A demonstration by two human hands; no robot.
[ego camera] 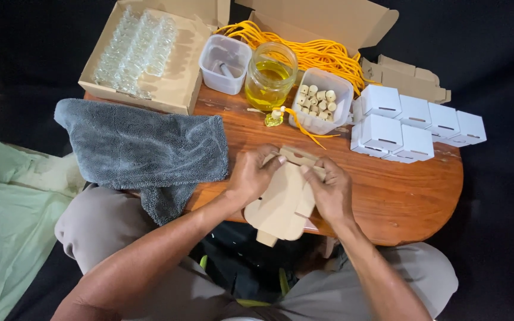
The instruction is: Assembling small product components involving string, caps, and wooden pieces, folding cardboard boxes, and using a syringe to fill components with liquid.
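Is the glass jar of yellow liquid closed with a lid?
No. The glass jar stands open-topped, between the two plastic tubs, no lid on it.

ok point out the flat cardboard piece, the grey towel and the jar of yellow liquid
flat cardboard piece [284, 202], head view, on its bare middle panel
grey towel [141, 145], head view, on its middle
jar of yellow liquid [270, 80], head view, on its glass side

We are seeing the jar [270, 75] sitting between two tubs [225, 63] on the table [400, 196]; towel [141, 145] lying left of it, folded boxes [414, 125] right, flat carton [284, 199] before it.
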